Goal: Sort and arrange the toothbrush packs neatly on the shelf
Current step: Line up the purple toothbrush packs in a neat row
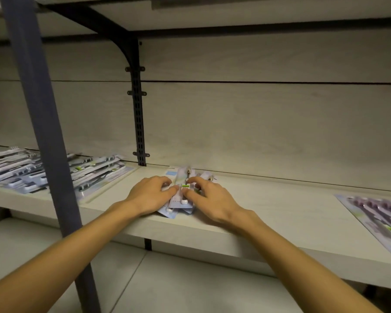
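Head view shows my left hand (pixel 150 193) and right hand (pixel 209 196) gripping the small toothbrush-pack pile (pixel 181 201) at frame centre, squaring it; next I judge edges need aligning.

Two bare hands, left hand (pixel 150 193) and right hand (pixel 209 197), pinch a small stack of toothbrush packs (pixel 182 195) on a pale shelf (pixel 269 213); more packs (pixel 54 172) lie left.

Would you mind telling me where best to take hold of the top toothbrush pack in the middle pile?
Probably by its two long edges, from the front: the top toothbrush pack lies flat, lengthwise toward the wall, its near end overhanging the packs beneath.
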A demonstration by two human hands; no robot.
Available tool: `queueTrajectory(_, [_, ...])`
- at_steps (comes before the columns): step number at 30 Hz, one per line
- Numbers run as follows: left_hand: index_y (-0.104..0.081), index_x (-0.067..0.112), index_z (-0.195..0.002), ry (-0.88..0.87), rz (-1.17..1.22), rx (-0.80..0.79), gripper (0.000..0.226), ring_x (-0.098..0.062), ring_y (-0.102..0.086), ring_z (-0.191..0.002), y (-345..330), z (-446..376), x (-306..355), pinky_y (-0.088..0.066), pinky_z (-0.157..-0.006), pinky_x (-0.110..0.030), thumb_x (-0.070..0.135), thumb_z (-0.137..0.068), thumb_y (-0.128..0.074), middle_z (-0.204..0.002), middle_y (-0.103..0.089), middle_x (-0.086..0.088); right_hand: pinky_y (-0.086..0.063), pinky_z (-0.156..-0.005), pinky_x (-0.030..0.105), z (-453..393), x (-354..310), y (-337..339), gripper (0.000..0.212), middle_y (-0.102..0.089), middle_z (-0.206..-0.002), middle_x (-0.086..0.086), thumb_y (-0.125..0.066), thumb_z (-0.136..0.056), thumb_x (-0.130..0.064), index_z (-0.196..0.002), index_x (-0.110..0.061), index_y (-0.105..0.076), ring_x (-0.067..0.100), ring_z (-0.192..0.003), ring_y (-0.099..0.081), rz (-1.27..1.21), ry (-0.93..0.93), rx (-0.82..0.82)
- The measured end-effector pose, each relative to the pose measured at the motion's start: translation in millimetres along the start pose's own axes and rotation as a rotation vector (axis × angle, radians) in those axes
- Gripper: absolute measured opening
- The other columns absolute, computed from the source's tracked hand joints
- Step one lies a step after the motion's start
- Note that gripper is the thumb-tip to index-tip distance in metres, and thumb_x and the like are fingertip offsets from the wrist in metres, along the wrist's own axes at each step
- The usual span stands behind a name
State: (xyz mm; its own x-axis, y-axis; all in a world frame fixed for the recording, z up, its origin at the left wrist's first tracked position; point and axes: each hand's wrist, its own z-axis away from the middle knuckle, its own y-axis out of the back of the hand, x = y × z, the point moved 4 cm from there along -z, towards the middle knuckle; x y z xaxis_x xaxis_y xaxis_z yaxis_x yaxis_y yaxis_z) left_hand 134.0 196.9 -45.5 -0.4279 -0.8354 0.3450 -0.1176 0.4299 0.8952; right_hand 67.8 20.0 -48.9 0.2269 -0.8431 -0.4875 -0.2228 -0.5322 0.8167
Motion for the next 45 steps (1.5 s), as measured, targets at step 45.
queueTrajectory(45, [-0.042,0.025,-0.148,-0.532,-0.057,-0.149,0.053,-0.020,-0.040,-0.135,-82,14,202,-0.035,-0.105,-0.035,0.050,-0.102,-0.038,-0.147,-0.046,0.006,-0.041,-0.071,0.037,133,130,120,0.020,-0.059,-0.102,0.011,-0.051,-0.094,-0.032,-0.099,-0.013,-0.058,0.034,-0.094,-0.055,0.159,-0.572,0.508])
